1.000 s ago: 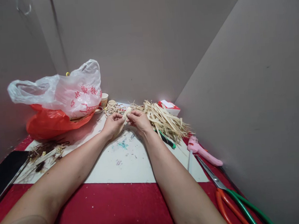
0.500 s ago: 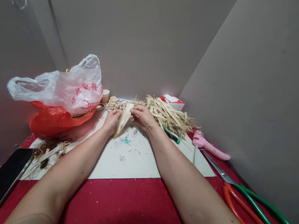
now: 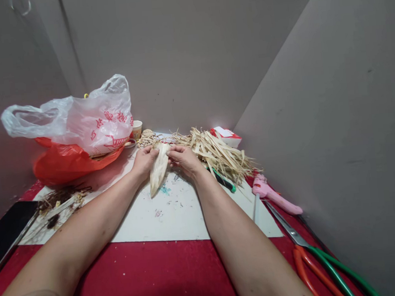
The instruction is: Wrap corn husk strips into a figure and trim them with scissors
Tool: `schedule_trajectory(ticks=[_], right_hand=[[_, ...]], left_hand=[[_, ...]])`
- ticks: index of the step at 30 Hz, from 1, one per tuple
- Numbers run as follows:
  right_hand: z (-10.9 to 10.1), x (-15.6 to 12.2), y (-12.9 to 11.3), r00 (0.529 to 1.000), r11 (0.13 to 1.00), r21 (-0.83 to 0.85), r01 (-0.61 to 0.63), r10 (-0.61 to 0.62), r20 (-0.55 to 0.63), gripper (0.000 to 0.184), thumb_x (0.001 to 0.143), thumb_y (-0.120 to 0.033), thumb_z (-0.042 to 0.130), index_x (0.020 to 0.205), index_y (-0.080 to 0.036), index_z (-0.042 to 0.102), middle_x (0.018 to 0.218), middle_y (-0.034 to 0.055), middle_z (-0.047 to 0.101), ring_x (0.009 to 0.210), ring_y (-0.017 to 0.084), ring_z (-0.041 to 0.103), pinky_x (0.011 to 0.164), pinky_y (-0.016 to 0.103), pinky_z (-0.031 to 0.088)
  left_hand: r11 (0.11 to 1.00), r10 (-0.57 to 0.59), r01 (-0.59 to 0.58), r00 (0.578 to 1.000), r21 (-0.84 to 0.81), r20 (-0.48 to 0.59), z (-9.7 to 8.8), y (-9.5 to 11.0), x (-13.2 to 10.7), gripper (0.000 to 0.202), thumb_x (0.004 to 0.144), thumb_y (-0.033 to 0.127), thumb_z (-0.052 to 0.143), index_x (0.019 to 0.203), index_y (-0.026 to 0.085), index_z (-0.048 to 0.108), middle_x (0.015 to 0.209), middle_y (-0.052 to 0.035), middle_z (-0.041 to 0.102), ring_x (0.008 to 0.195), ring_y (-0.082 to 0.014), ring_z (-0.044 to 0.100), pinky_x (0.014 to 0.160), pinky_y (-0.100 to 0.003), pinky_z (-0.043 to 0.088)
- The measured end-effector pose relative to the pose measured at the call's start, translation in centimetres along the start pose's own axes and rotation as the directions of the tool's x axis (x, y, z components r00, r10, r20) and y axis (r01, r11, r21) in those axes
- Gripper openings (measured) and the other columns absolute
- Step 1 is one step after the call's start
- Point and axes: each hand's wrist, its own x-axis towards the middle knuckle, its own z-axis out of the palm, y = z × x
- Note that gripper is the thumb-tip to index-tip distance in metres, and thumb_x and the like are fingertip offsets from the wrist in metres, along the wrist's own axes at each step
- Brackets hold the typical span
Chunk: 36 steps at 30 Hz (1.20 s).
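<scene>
A pale dried husk leaf (image 3: 158, 170) hangs point down over the white board (image 3: 175, 214). My left hand (image 3: 144, 162) pinches its upper left edge, fingers closed. My right hand (image 3: 183, 159) grips the top right edge, fingers curled. Both hands sit close together at the far end of the board. A heap of dried husk strips (image 3: 219, 154) lies just right of my right hand.
A white plastic bag (image 3: 87, 118) rests on a red bag (image 3: 63, 162) at back left, beside a paper cup (image 3: 136, 128). A pink glue gun (image 3: 274, 196), scissors (image 3: 317, 257) and a green-handled tool (image 3: 225, 182) lie right. A phone (image 3: 4, 231) and dark scraps (image 3: 59, 204) lie left. Grey walls close in.
The husk leaf has been unfolded and turned from a small bundle between the fingers to a long leaf hanging point down. Both hands stayed in place.
</scene>
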Motion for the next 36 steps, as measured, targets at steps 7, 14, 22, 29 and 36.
schedule_trajectory(ticks=[7,14,22,29,36], right_hand=[[0.4,-0.1,-0.1,0.999,0.999,-0.028,0.028,-0.029,-0.044,0.026,0.057,-0.036,0.073,0.069,-0.018,0.057,0.059,-0.0048,0.057,0.05,0.008,0.051,0.046,0.019,0.04],[0.6,-0.1,0.0,0.995,0.997,-0.046,0.058,-0.061,-0.075,0.024,0.056,-0.035,0.072,0.066,-0.017,0.06,0.057,-0.0047,0.054,0.05,0.008,0.048,0.046,0.02,0.041],[0.7,-0.3,-0.2,0.996,0.995,-0.092,0.041,-0.048,-0.072,0.019,0.056,-0.032,0.07,0.064,-0.018,0.06,0.054,-0.0037,0.055,0.048,0.008,0.05,0.043,0.019,0.038],[0.5,0.3,0.3,0.993,0.982,-0.156,0.104,-0.112,-0.042,0.016,0.06,-0.031,0.068,0.062,-0.018,0.06,0.052,-0.0036,0.056,0.045,0.007,0.047,0.044,0.02,0.04],[0.4,0.2,0.6,0.996,0.983,-0.17,0.075,-0.082,-0.034,0.019,0.059,-0.032,0.07,0.065,-0.017,0.058,0.053,-0.0029,0.057,0.046,0.009,0.052,0.042,0.019,0.039]], left_hand=[[0.999,0.017,-0.016,1.0,0.033,-0.024,-0.2,-0.2,0.1,0.026,0.061,0.033,0.075,0.069,0.015,0.058,0.059,0.0003,0.063,0.052,-0.0131,0.056,0.055,-0.025,0.044],[0.999,-0.042,0.042,0.998,-0.003,0.049,-0.2,0.0,-0.3,0.033,0.054,0.027,0.079,0.08,0.012,0.064,0.065,-0.0032,0.068,0.054,-0.0152,0.06,0.058,-0.028,0.048],[0.997,-0.023,0.021,0.999,0.078,0.025,-0.5,0.0,-0.3,0.024,0.058,0.023,0.073,0.079,0.013,0.067,0.065,-0.0022,0.068,0.053,-0.0141,0.06,0.054,-0.024,0.045],[0.989,-0.054,0.044,0.996,0.139,0.069,-0.4,0.5,-0.9,0.021,0.057,0.021,0.07,0.077,0.012,0.068,0.065,-0.003,0.068,0.052,-0.014,0.058,0.052,-0.024,0.044],[0.983,-0.001,-0.01,0.998,0.185,0.057,-0.5,0.5,-0.8,0.019,0.057,0.02,0.068,0.074,0.013,0.069,0.063,-0.0008,0.066,0.051,-0.0131,0.056,0.051,-0.024,0.041]])
